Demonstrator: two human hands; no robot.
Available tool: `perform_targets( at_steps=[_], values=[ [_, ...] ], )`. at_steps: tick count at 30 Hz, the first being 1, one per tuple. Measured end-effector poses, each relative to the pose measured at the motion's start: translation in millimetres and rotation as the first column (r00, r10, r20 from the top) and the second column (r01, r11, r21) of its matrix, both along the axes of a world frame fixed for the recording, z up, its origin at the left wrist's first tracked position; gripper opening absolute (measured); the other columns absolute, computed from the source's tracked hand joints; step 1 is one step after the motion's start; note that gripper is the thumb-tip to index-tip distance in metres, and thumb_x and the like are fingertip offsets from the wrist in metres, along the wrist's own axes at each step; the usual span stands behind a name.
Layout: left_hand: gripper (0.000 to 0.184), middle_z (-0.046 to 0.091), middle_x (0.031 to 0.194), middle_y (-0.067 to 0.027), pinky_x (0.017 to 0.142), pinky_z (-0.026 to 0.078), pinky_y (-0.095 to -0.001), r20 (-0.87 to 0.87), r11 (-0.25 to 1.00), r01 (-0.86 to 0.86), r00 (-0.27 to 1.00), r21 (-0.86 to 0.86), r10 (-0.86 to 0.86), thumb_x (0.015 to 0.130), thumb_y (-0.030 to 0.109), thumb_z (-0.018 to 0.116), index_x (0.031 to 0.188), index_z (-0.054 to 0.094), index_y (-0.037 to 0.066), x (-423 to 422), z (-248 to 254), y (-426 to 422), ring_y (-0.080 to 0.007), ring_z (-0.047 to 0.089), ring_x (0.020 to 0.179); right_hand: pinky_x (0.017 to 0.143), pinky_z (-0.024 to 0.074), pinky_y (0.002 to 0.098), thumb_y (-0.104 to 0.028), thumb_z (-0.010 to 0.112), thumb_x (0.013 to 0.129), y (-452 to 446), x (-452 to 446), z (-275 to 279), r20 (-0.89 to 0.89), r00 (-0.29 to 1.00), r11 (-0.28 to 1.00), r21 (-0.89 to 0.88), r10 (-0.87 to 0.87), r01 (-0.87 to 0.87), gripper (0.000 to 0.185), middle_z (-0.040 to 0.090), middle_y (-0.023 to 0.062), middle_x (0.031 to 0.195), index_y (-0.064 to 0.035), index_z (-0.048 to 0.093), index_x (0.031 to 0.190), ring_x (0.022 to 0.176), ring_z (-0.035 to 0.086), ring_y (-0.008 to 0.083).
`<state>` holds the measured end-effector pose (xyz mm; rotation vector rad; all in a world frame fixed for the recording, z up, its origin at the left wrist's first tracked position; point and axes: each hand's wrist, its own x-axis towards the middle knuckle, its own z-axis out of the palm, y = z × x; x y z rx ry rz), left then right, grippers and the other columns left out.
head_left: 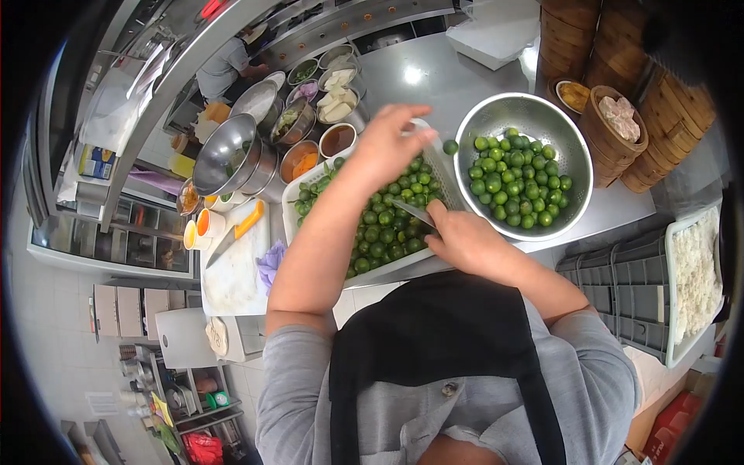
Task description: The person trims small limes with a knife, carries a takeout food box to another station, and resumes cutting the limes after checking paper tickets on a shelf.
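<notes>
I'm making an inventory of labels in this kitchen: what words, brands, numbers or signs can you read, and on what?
No text can be read with certainty.
Blue-and-yellow box at the left: printed, too small to read.
Wall sheet at lower left: any writing is too small and blurred.
Red item at lower right: pale marks, perhaps letters, too blurred and dark to read.

Nothing readable for certain. Blue-and-yellow box [98,163] between 9 and 10 o'clock: printed, too small to make out. White papers [146,75] at 10 o'clock: can't resolve any print. Red item [671,428] at 4 o'clock: white lettering, too blurred to call.
</notes>
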<state>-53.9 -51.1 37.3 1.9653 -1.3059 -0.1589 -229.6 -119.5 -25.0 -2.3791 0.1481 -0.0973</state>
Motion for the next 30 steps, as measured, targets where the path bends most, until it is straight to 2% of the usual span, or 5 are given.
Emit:
perform_targets(
  at_steps=[8, 14, 19, 24, 30],
  values=[
    [0.034, 0.066, 0.104, -0.0136, 0.084, 0.050, -0.0341, -0.057, 0.813, 0.178, 0.983, 0.554, -0.177, 0.075, 0.015, 0.072, 0.107, 0.065, 0.009, 57, -99, -3, -0.0227, 0.065, 0.093, 0.065, 0.0478, 0.0417, -0.020, 0.060, 0.086, -23, -19, 0, 0.076, 0.991, 0.980, 0.159, 0.111, -0.122, 0.022, 0.063, 0.0164, 0.074, -0.0013, 0.052, 0.092, 0.072, 0.063, 0.0340],
    [0.031, 0.064, 0.096, -0.0143, 0.080, 0.050, -0.0360, 0.273, 0.789, 0.101, 0.905, 0.607, -0.326, 0.074, 0.017, 0.074, 0.102, 0.065, 0.009, 44, -116, -17, -0.0277, 0.063, 0.091, 0.051, 0.0392, 0.0227, -0.013, 0.058, 0.091, -29, -8, -2, 0.119, 0.966, 0.611, 0.790, -0.229, 0.047, 0.011, 0.053, -0.0016, 0.065, -0.0037, 0.054, 0.096, 0.055, 0.049, 0.0064],
    [0.033, 0.062, 0.095, -0.0085, 0.076, 0.051, -0.0290, -0.177, 0.952, -0.019, 0.981, 0.307, 0.076, 0.079, 0.015, 0.071, 0.107, 0.057, 0.003, 53, -77, 0, -0.0186, 0.063, 0.088, 0.036, 0.0282, 0.0201, -0.011, 0.050, 0.095, -46, -16, -6, 0.134, 0.942, 0.353, 0.935, -0.308, -0.017, 0.010, 0.044, -0.0022, 0.061, -0.0035, 0.052, 0.101, 0.039, 0.034, 0.0040],
    [0.029, 0.061, 0.106, -0.0091, 0.081, 0.052, -0.0265, -0.726, 0.988, 0.067, 0.672, -0.138, -0.147, 0.090, 0.009, 0.061, 0.115, 0.050, -0.002, 26, -39, 11, -0.0180, 0.063, 0.093, 0.037, 0.0283, 0.0211, -0.014, 0.051, 0.095, -38, -13, -3, 0.041, 0.939, 0.142, 0.990, -0.342, 0.009, 0.012, 0.042, -0.0018, 0.056, -0.0038, 0.051, 0.102, 0.039, 0.034, 0.0057],
    [0.022, 0.063, 0.104, -0.0098, 0.081, 0.052, -0.0249, -0.898, 0.918, 0.002, 0.207, -0.397, -0.389, 0.091, 0.014, 0.061, 0.110, 0.054, 0.003, 2, -53, 32, -0.0156, 0.063, 0.092, 0.042, 0.0309, 0.0197, -0.016, 0.047, 0.097, -22, -11, 0, 0.103, 0.982, 0.428, 0.904, -0.157, -0.026, 0.032, 0.045, -0.0008, 0.062, -0.0039, 0.043, 0.126, 0.044, 0.036, 0.0046]
  ],
)
